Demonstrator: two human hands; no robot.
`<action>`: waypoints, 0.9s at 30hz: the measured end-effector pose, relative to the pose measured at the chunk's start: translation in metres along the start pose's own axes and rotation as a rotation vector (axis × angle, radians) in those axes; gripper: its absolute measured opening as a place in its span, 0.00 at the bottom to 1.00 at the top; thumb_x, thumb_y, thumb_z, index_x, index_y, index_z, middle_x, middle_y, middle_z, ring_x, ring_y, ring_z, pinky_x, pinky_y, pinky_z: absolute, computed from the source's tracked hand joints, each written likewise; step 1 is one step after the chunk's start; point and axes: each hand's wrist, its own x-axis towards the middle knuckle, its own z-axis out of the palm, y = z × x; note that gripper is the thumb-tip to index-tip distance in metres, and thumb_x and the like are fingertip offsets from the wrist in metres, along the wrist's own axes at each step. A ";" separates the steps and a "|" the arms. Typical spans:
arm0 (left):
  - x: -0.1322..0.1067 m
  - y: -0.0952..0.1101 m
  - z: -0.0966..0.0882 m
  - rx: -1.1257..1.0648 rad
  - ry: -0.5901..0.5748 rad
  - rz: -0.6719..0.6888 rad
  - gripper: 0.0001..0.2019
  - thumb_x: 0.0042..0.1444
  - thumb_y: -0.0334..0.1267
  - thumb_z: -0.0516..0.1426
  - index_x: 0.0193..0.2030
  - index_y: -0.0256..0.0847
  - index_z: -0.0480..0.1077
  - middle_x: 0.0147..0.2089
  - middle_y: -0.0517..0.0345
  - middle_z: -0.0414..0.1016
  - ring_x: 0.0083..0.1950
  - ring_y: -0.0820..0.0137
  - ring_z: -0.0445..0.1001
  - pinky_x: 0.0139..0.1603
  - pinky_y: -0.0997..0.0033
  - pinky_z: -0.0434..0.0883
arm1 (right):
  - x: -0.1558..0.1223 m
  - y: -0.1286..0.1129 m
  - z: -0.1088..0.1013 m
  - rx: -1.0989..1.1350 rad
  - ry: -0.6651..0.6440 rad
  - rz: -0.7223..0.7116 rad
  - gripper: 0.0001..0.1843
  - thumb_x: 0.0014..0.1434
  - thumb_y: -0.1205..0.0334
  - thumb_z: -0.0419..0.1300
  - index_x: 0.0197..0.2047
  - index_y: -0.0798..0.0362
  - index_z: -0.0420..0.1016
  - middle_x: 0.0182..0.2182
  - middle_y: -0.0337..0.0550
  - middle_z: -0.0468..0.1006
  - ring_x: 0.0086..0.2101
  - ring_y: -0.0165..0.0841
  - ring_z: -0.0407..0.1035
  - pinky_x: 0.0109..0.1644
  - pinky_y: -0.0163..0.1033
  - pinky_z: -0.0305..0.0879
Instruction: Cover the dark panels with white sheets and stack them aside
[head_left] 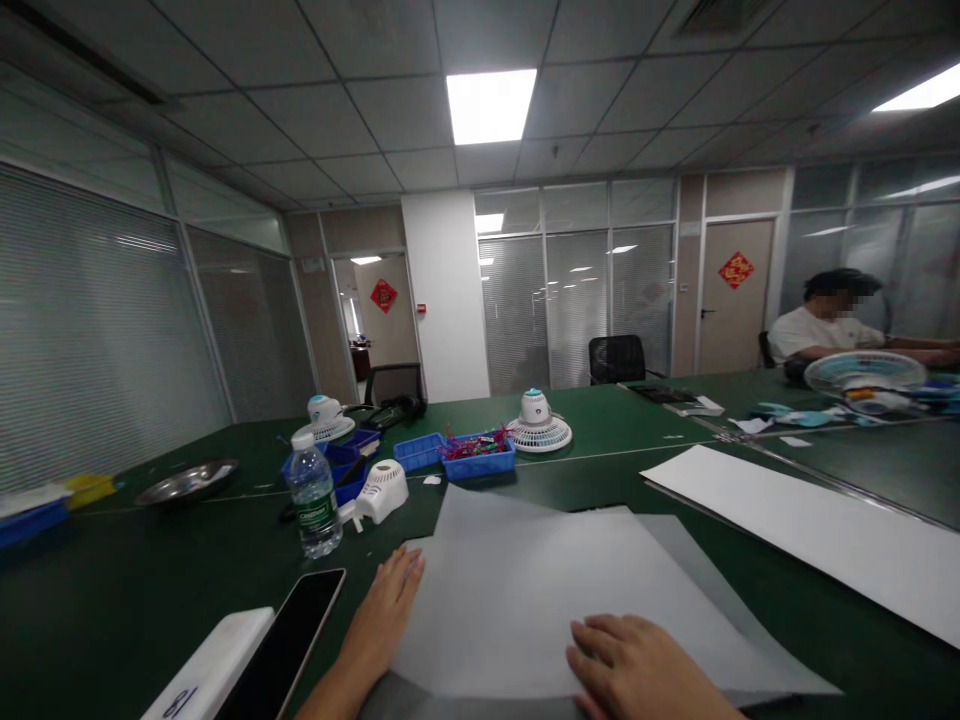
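my left hand [390, 602] lies along the left edge of a large pale paper sheet [517, 590], its fingers close together and stretched forward, pinching nothing that i can see. my right hand [634, 662] is over the near part of the same sheet, fingers slightly bent and a little apart; i can't tell how firmly they press. the sheet lies right in front of me on the green table [67, 590], with another sheet [716, 575] poking out beneath it on the right. near my left hand are a dark-screened phone [289, 635] and, touching it, a white block [217, 665]. beyond them stands a water bottle [315, 500], upright, with a white plastic cover [385, 488] just beside it. past the paper's far edge sits a blue tray [480, 469] of thin coloured wires [480, 442]. well to my right lies a long white board [810, 540].
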 end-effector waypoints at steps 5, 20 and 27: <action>0.004 0.001 -0.009 -0.190 0.055 -0.082 0.31 0.64 0.57 0.43 0.60 0.40 0.73 0.67 0.50 0.72 0.72 0.56 0.63 0.75 0.50 0.53 | 0.002 0.002 -0.010 -0.063 -0.022 -0.074 0.18 0.62 0.46 0.58 0.48 0.49 0.76 0.47 0.44 0.82 0.41 0.41 0.77 0.41 0.41 0.73; 0.006 0.000 0.003 0.033 -0.043 0.009 0.30 0.51 0.36 0.56 0.63 0.39 0.70 0.74 0.47 0.59 0.76 0.55 0.53 0.76 0.48 0.48 | 0.006 0.017 -0.035 0.206 -0.112 -0.175 0.19 0.70 0.52 0.51 0.58 0.47 0.74 0.54 0.42 0.80 0.50 0.38 0.75 0.53 0.41 0.70; 0.007 -0.007 0.006 0.145 -0.097 0.071 0.32 0.49 0.30 0.52 0.64 0.38 0.70 0.75 0.48 0.55 0.77 0.55 0.46 0.77 0.46 0.42 | -0.047 0.169 -0.027 -0.103 -0.101 0.651 0.26 0.68 0.50 0.48 0.64 0.46 0.70 0.64 0.44 0.70 0.66 0.41 0.57 0.71 0.50 0.50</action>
